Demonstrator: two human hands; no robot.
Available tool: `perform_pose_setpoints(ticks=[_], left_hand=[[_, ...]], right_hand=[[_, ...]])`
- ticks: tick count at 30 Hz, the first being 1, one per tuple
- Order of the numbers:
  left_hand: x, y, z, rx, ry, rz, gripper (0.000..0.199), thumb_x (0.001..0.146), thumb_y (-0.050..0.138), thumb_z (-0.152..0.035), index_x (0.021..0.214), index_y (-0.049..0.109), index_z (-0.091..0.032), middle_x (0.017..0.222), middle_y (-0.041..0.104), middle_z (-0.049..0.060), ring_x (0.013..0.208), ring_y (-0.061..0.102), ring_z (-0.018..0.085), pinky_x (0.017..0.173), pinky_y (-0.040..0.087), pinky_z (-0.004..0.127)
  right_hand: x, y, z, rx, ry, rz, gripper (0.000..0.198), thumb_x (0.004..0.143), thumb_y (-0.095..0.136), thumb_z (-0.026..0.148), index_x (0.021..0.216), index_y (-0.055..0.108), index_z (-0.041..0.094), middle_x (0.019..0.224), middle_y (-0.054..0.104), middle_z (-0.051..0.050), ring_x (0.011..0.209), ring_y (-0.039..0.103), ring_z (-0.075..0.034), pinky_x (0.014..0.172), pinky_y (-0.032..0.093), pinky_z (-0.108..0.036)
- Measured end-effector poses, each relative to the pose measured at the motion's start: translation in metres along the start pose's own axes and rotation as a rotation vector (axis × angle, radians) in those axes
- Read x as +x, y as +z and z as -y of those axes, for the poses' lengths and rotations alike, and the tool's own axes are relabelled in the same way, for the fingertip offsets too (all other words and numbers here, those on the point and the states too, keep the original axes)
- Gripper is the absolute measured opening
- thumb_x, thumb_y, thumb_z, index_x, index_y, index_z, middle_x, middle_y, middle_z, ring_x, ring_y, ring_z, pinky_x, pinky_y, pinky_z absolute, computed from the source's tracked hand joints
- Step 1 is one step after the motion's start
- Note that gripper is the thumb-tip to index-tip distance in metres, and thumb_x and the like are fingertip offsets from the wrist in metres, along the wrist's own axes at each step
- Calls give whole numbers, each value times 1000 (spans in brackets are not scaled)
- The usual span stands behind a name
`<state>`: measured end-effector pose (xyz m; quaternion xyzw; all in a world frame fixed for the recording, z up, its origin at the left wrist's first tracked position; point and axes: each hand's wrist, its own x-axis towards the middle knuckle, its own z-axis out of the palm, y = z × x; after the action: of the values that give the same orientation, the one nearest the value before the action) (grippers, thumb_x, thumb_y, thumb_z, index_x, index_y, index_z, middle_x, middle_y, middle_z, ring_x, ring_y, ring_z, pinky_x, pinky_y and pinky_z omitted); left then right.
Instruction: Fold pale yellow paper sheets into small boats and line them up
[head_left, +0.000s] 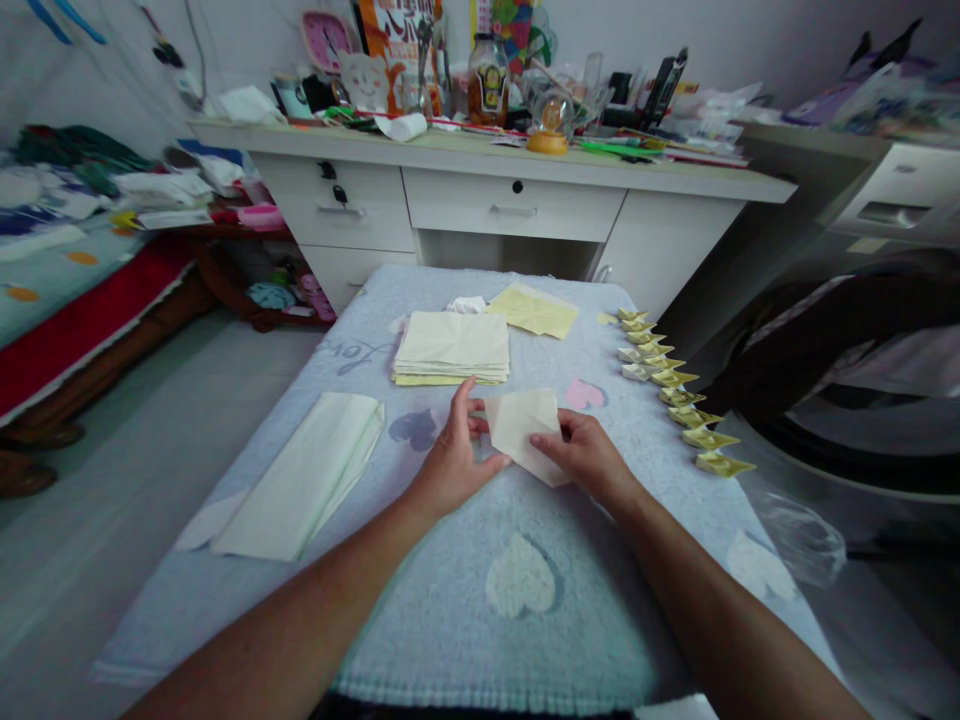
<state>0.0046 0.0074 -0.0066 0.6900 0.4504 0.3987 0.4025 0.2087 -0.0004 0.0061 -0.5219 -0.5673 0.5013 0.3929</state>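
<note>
A cream sheet of folded paper (523, 425) is held slightly above the cloth-covered table, its lower corner pointing toward me. My right hand (589, 450) pinches its right side, thumb on the front face and fingers mostly hidden behind. At the left edge, my left hand (457, 450) grips loosely: the thumb meets the lower left edge, the index finger is lifted, and other fingertips touch the side. Just beyond lies a stack of cream and yellow paper (451, 345). A yellow creased sheet (534, 309) rests behind it to the right.
Several small folded paper boats (684, 397) line the table's right edge. On the left lies a long folded pale paper bundle (300, 475). A white desk (517, 200) with a cluttered top stands behind; a washing machine (900, 200) is at right, a bed (75, 270) at left.
</note>
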Motion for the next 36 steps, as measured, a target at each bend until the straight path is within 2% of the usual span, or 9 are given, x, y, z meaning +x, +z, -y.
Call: perform_pose_setpoints(ticks=[2, 4, 7, 12, 17, 21, 28, 32, 36], left_hand=[[2, 0, -2, -180, -87, 37, 81, 70, 73, -24, 138, 29, -20, 113, 59, 9, 91, 61, 17, 85, 49, 36], [5, 0, -4, -333, -160, 97, 45, 75, 68, -29, 114, 52, -15, 97, 64, 7, 86, 62, 17, 81, 49, 32], [6, -1, -7, -456, -241, 89, 21, 78, 64, -32, 85, 61, -13, 81, 66, 4, 77, 61, 15, 75, 48, 28], [5, -2, -14, -540, -311, 1, 19, 74, 66, -31, 78, 59, -13, 69, 62, 0, 61, 56, 10, 62, 44, 23], [4, -5, -15, -520, -308, -18, 16, 72, 63, -26, 73, 51, -16, 61, 56, -4, 53, 50, 8, 53, 38, 20], [5, -7, -11, -472, -262, 70, 19, 71, 62, -23, 84, 49, -18, 67, 58, -5, 56, 52, 9, 55, 38, 20], [0, -9, -11, -44, -106, 199, 29, 83, 49, -20, 111, 43, -20, 66, 53, -6, 58, 51, 11, 55, 36, 21], [-1, -7, -12, 200, -21, 201, 37, 83, 47, -17, 119, 40, -20, 70, 55, -4, 65, 54, 14, 63, 40, 26], [-1, -4, -8, 330, 18, 174, 49, 79, 52, -13, 124, 38, -21, 75, 55, -4, 70, 56, 15, 70, 43, 29]], right_hand=[[-1, 4, 2, 189, 20, -36, 34, 70, 71, 40, 95, 68, 16, 86, 71, -4, 68, 61, -17, 59, 45, -27], [-2, 11, 4, 309, 22, -80, 35, 69, 74, 39, 95, 68, 16, 88, 72, -4, 69, 62, -18, 62, 48, -28], [-3, 20, 4, 394, 7, -96, 36, 68, 76, 37, 96, 67, 17, 90, 72, -4, 74, 64, -19, 69, 50, -31], [-3, 22, 2, 444, -45, -60, 51, 66, 78, 36, 110, 57, 22, 102, 70, -5, 89, 66, -22, 82, 52, -37], [-3, 13, 3, 386, -61, -106, 50, 70, 74, 41, 110, 49, 24, 88, 67, -2, 77, 63, -17, 71, 52, -31], [-2, 7, 1, 264, -95, -146, 45, 74, 70, 42, 110, 53, 23, 78, 59, 2, 67, 57, -13, 60, 45, -24], [0, 6, -5, -48, -125, -103, 31, 78, 65, 36, 103, 61, 19, 81, 64, -2, 76, 60, -16, 70, 46, -28], [-2, 9, -4, -190, -152, -95, 34, 78, 61, 28, 111, 60, 19, 80, 62, -1, 75, 58, -15, 70, 45, -29], [-4, 14, -4, -331, -227, -114, 20, 78, 59, 22, 97, 64, 20, 84, 63, -2, 78, 55, -16, 73, 44, -29]])
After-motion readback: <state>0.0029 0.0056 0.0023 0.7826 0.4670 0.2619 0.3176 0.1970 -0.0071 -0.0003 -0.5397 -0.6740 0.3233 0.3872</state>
